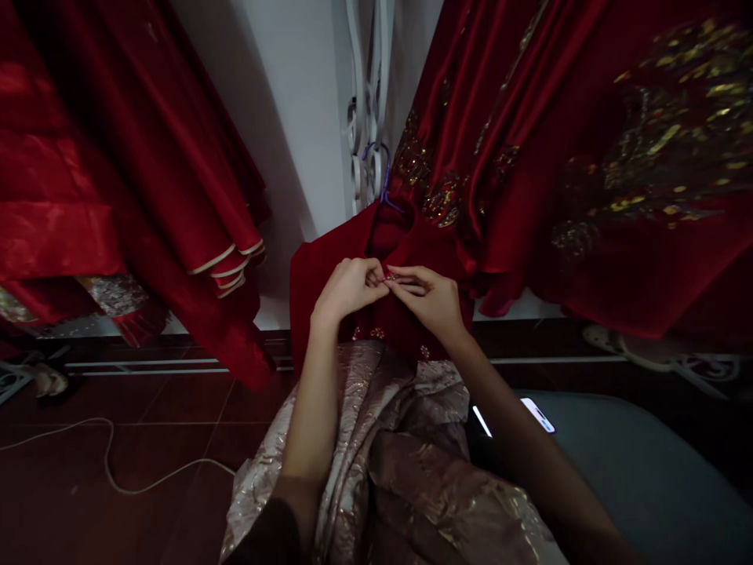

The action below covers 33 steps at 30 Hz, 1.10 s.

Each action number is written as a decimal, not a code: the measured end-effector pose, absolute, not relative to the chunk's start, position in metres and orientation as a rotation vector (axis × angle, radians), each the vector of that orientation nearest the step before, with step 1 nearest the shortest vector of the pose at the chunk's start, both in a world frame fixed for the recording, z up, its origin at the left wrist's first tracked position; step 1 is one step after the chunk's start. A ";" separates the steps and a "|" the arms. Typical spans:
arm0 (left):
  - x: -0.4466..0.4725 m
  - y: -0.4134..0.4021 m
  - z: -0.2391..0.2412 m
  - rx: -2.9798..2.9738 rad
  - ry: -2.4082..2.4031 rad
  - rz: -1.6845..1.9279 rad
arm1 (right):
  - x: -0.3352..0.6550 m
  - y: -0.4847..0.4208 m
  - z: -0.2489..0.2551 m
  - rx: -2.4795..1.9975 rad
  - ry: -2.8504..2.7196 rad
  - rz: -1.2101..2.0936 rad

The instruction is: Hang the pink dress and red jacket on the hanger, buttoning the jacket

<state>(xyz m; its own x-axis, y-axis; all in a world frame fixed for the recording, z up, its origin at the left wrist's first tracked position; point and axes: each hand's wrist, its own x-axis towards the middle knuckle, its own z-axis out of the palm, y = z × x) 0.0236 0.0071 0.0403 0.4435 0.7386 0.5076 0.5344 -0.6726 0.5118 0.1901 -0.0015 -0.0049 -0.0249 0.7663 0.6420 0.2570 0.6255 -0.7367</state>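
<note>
The red garment [321,275] is on the purple hanger [387,179] at the white rack [383,55], its front pinched below the neck opening between the fingers of the left hand [350,286] and right hand [432,298], with shiny fabric [361,384] beneath and a phone [537,415] near the grey seat's [629,471] far edge.

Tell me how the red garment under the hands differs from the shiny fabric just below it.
The red garment is deep red with small ornaments; the shiny fabric is pinkish silver with glints. The red garment lies fairly smooth, while the shiny fabric is rumpled in folds. The red garment has a purple hanger at its neck; none shows on the shiny fabric.
</note>
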 end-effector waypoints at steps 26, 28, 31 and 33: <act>0.059 0.023 -0.060 1.322 0.746 1.253 | 0.236 0.003 -0.022 -1.179 -1.896 0.685; 0.060 0.027 -0.069 1.278 0.770 1.251 | 0.246 -0.004 -0.010 -1.126 -1.849 0.865; 0.063 0.031 -0.078 1.187 0.778 1.252 | 0.244 -0.013 0.006 -0.926 -1.749 1.158; 0.061 0.029 -0.077 1.114 0.736 1.197 | 0.236 -0.015 0.010 -0.857 -1.686 1.221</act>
<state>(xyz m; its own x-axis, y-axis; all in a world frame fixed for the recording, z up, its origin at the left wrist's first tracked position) 0.0607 0.0291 -0.0769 0.2509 0.9622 0.1056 -0.3400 -0.0146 0.9403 0.2363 -0.0153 0.0103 -0.3930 0.8861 0.2459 0.0424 0.2846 -0.9577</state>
